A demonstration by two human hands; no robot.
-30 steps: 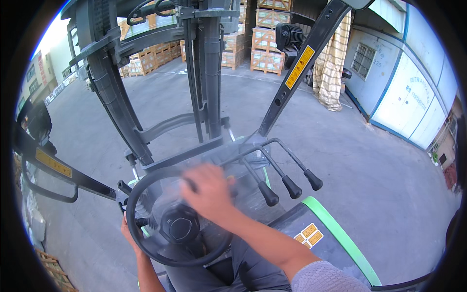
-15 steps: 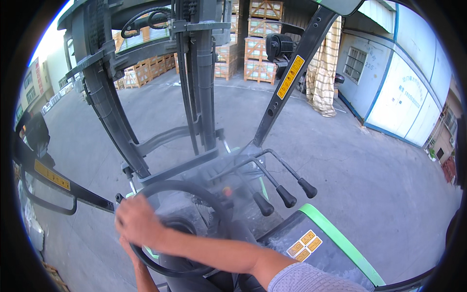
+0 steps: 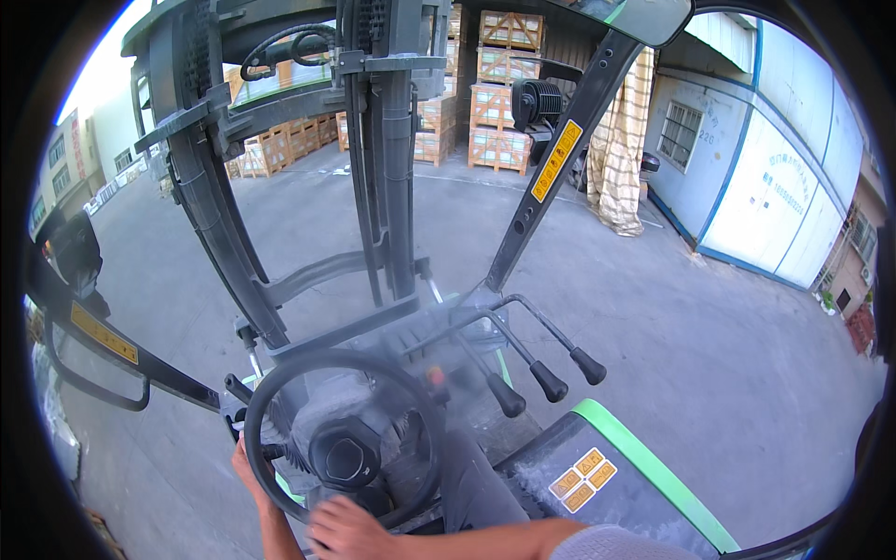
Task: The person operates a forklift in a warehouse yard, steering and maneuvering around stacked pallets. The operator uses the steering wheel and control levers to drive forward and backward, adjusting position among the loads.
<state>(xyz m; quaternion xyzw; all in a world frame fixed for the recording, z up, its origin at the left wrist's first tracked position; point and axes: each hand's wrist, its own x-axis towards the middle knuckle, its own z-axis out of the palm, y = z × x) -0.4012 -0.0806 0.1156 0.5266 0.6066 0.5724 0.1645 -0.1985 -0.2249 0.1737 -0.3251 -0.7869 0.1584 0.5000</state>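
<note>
- At seven o'clock from the view's centre: black, round steering wheel.
- At its six o'clock: bare right hand, fingers curled; whether gripping, I cannot tell.
- Near its nine: bare left hand, grip unclear.
- Steering seems in hand; further turning would call for a firm right-hand hold.

Free room, as I view it: opening within wheel, right of hub; gap between wheel and nearest of three levers; narrow gaps between levers; strip between levers and cover. Obstacles to my right hand, at wheel's lower edge: wheel, hub; levers, right; post, beyond levers. Wheel's left: my left hand, near stalk.
</note>
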